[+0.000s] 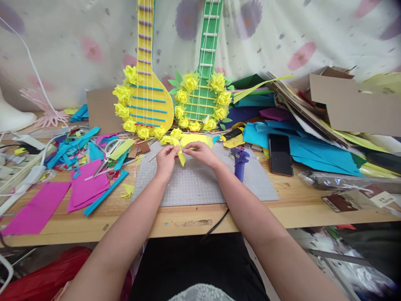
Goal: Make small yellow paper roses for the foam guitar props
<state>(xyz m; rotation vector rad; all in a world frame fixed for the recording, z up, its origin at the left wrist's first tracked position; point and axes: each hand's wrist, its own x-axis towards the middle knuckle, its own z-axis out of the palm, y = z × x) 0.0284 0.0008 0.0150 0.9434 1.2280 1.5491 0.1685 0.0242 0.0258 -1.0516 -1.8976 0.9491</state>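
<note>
Both my hands meet over the grey cutting mat [188, 190]. A yellow paper strip [181, 158] is pinched in my left hand [167, 158], its lower end hanging free. My right hand [199, 151] has its thumb and fingertips closed at the strip's right edge; whether they grip it or only touch it I cannot make out. Just behind lie yellow paper flowers [176, 133] and a yellow paper sheet [197, 140]. A blue glue gun [240, 163] rests on the mat to the right of my right hand.
Behind the mat stand a yellow paper guitar [161, 94] and a green one [200, 94], both edged with yellow flowers. Scissors [108, 156], magenta sheets [86, 188] and blue scraps lie left. To the right are a phone [280, 154], blue paper [316, 146] and cardboard [354, 108].
</note>
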